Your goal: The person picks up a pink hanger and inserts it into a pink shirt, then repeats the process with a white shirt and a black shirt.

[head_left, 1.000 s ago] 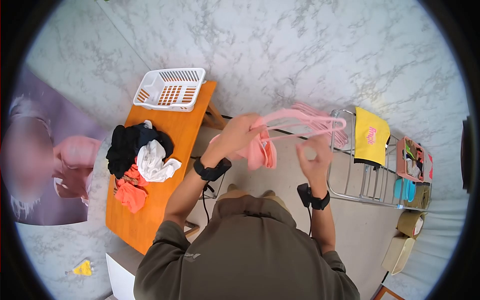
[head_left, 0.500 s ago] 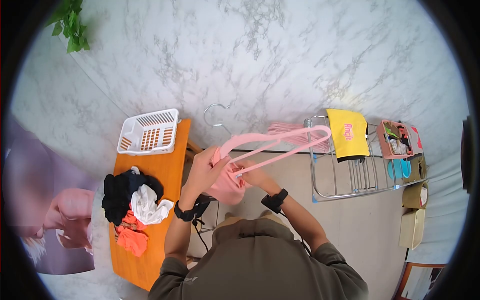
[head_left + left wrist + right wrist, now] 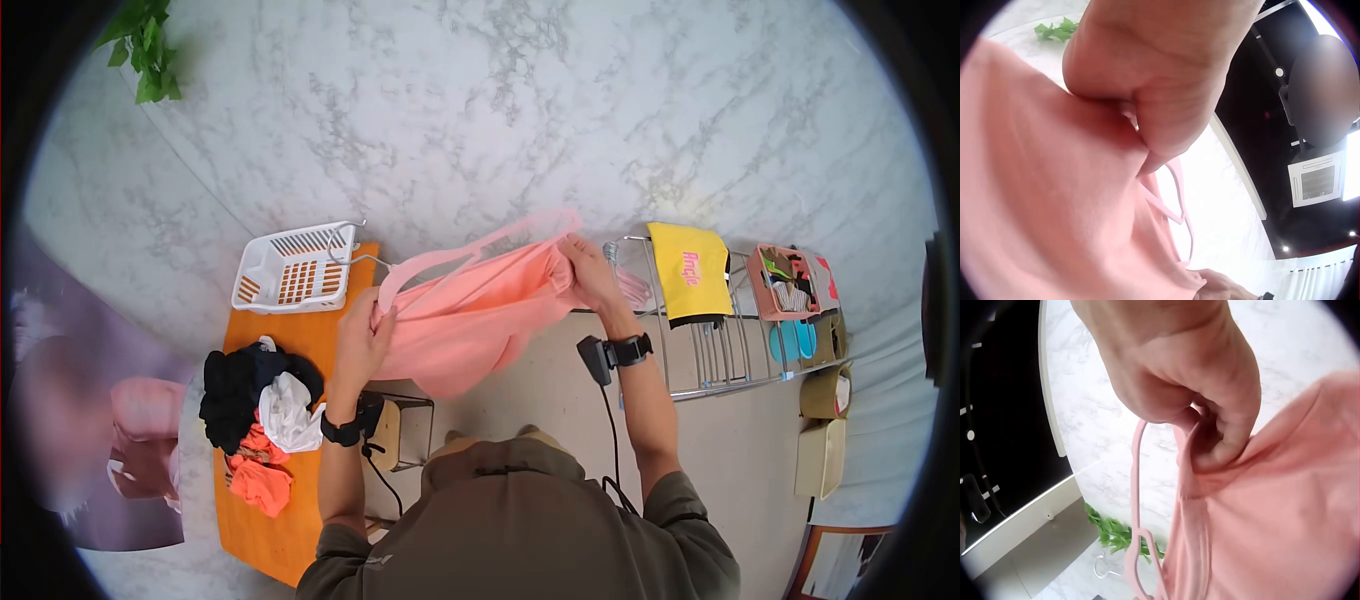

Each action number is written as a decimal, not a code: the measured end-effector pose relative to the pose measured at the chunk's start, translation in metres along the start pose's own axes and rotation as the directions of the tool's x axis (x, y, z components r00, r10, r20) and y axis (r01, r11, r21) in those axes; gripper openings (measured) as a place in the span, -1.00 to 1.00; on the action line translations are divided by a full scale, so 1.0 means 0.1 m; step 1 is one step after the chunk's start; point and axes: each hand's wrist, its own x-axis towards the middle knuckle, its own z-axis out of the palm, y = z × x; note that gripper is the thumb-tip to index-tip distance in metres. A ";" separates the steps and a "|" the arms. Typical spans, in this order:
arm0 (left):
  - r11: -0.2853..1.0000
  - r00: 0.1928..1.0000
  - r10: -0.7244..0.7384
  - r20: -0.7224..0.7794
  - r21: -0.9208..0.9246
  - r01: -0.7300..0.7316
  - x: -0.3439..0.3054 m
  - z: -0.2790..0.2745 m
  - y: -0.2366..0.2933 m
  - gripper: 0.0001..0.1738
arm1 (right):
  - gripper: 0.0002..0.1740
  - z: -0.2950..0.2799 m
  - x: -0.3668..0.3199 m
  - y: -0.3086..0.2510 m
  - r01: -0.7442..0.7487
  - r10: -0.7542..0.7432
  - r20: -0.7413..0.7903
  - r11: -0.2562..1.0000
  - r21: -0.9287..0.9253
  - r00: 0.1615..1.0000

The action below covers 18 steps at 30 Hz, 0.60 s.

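Pink lettering that appears to read "Angle", turned sideways, marks the yellow cloth with a dark edge (image 3: 703, 298) draped over the silver metal rack (image 3: 735, 384) at the right of the frame. A small pale mark on the dark olive top (image 3: 540, 540) at the bottom is too small to read.

The coral-pink fabric garment (image 3: 460, 335) is stretched out mid-frame, held up between both hands. It is smooth and plain, with soft folds, a stitched band along its upper edge and a loosely sagging lower edge. The pink hanger with a silver metal hook (image 3: 438, 262) runs along that edge, its hook in front of the white slatted plastic basket (image 3: 262, 265) at left.

The left hand (image 3: 362, 345) and right hand (image 3: 593, 273) each pinch the garment, fingers curled closed; whether either also grips the hanger cannot be told.
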 end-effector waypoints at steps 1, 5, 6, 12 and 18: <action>1.000 1.000 0.003 0.005 -0.004 -0.003 -0.01 -0.01 0.01 -0.71 | -0.76 -0.04 0.07 -0.02 0.107 -0.107 0.011 0.982 -0.158 0.994; 0.999 0.989 -0.028 0.143 -0.035 0.033 -0.01 -0.01 0.05 -0.69 | -0.73 0.04 0.16 -0.36 0.293 -0.340 0.047 0.724 -0.625 0.939; 0.999 0.983 -0.027 0.181 -0.027 0.033 -0.01 -0.01 0.04 -0.68 | -0.73 0.00 0.20 -0.41 0.294 -0.345 0.043 0.722 -0.626 0.938; 0.989 0.923 -0.115 0.368 -0.050 0.143 -0.09 0.00 0.00 -0.72 | -0.76 -0.13 0.22 -0.62 0.204 -0.258 0.118 0.339 -0.918 0.959; 0.982 0.894 -0.141 0.424 -0.051 0.179 -0.25 0.06 -0.08 -0.73 | -0.72 -0.31 0.25 -0.49 0.219 -0.146 0.167 0.535 -0.816 0.975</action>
